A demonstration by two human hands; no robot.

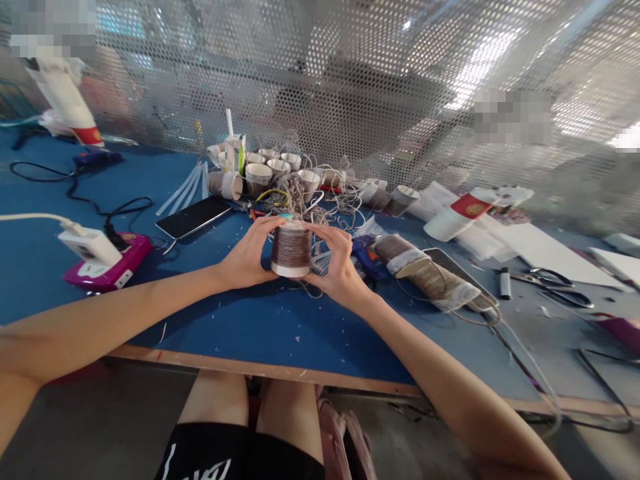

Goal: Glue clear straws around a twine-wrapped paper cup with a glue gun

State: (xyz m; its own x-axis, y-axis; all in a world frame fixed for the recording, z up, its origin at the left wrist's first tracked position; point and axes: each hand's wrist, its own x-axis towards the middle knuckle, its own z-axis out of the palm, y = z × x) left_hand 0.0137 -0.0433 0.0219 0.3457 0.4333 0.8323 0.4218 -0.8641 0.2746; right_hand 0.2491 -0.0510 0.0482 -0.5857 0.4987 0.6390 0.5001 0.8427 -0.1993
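Between my two hands, above the blue tabletop, is an upside-down paper cup [291, 250] wound with brown cord, its white rim at the bottom. My left hand [249, 257] grips its left side, fingertips near the top and thumb low by the rim. On the opposite side, my right hand [340, 263] holds it the same way, fingers up and thumb below. Just behind the cup lies a tangle of grey-brown cord [290, 191]. A blue glue gun [367, 260], partly hidden, rests beside my right hand.
Several cord-wrapped cups [259, 175] stand at the back. A black phone [194, 217] and a magenta power strip [135, 260] with a plugged-in charger lie left. On the right are wrapped cups [425, 270] lying down, stacked paper cups [457, 219] and scissors [560, 287]. Perforated metal sheeting [310, 73] rises behind.
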